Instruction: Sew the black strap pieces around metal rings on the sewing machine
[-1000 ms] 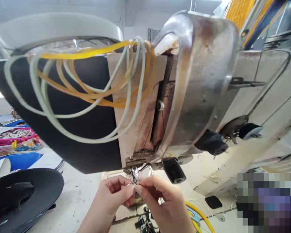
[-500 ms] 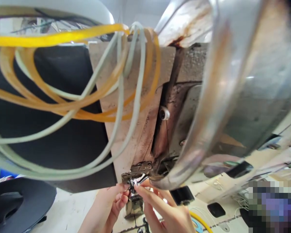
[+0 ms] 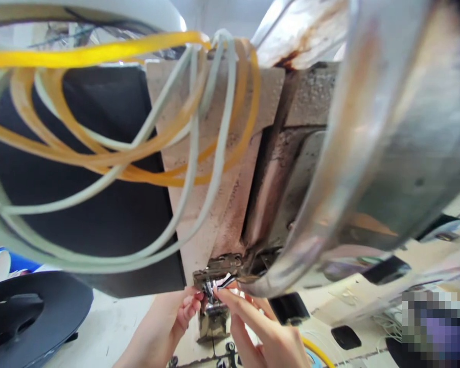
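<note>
At the bottom middle, both hands meet at the small metal needle-and-foot area (image 3: 213,286) of what looks like a sewing machine. My left hand (image 3: 182,312) comes in from the left, fingers curled and pinched against the metal parts. From the right, my right hand (image 3: 258,319) reaches in with its fingertips closed close to the foot. A thin dark shiny piece (image 3: 227,281) shows at its fingertips; whether it is a tool or a machine part I cannot tell. What lies between the fingers of either hand is too small or hidden. Below them sits a metal plate (image 3: 213,324).
Loops of pale cord (image 3: 193,153) and orange elastic (image 3: 153,178) hang in front of the machine body (image 3: 230,168). A large curved metal guide (image 3: 341,153) blocks the right side. A black spool disc (image 3: 67,301) lies at lower left; a yellow cord (image 3: 318,352) lies at lower right.
The view has shifted slightly, so the machine and cords sit a little higher. My left fingertips have moved slightly; both hands stay at the foot.
</note>
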`<state>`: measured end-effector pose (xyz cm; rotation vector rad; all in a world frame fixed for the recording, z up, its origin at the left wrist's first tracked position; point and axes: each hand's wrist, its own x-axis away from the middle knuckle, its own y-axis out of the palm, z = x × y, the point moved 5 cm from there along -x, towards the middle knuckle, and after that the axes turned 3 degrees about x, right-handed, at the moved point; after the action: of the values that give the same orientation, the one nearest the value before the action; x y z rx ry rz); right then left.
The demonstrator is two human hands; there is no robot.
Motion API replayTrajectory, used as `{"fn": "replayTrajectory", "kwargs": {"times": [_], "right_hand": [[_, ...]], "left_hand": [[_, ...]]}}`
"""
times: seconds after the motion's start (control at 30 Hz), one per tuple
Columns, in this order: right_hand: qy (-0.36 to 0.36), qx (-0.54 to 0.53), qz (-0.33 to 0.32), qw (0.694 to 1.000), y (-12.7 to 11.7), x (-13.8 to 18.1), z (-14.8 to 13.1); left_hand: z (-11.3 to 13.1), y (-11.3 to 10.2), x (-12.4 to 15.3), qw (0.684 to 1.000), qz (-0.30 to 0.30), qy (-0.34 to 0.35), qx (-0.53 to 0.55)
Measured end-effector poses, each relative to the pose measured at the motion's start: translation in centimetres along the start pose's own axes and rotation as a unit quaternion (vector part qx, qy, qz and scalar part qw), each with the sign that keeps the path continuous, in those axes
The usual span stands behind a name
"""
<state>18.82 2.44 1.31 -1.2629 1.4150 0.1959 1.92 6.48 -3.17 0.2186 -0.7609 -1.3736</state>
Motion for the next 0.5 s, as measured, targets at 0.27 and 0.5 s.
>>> {"fn": "replayTrajectory", "kwargs": {"times": [0.27,0.5], "right_hand": [[0.154,-0.087,0.021,0.984,-3.4,2.6,0.0],[0.296,-0.145,-0.253,0.910,0.5,13.4,-1.4]], "left_hand": [[1.2,0.5,1.1,0.997,-0.047,-0.032,-0.055],[-6.1,-3.8,7.0,0.853,-0.141,0.043,-0.501]]}}
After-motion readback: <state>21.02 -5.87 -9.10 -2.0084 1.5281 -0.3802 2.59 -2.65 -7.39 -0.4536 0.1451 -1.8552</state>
